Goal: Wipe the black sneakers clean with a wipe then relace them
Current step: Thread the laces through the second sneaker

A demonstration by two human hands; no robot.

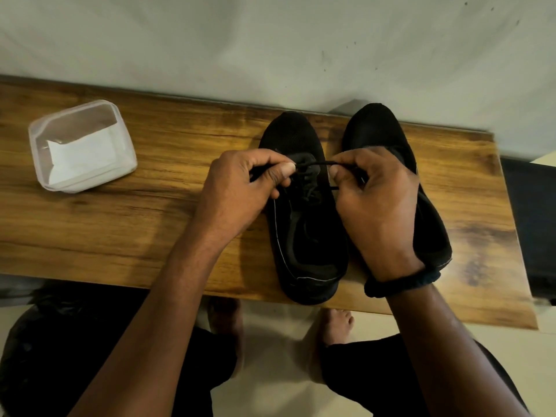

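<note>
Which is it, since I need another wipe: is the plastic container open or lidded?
Open, it seems: no lid shows on the plastic container, and white wipes lie bare inside it.

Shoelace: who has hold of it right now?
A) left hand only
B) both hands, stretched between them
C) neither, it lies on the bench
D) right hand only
B: the left hand and the right hand each pinch the shoelace, taut between them over one sneaker.

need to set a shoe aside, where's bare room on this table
Widest bare table lies between the wipe tub and the left sneaker. A narrower patch sits right of the right sneaker. Crowded over the sneakers, where left hand and right hand pinch the lace.
</note>
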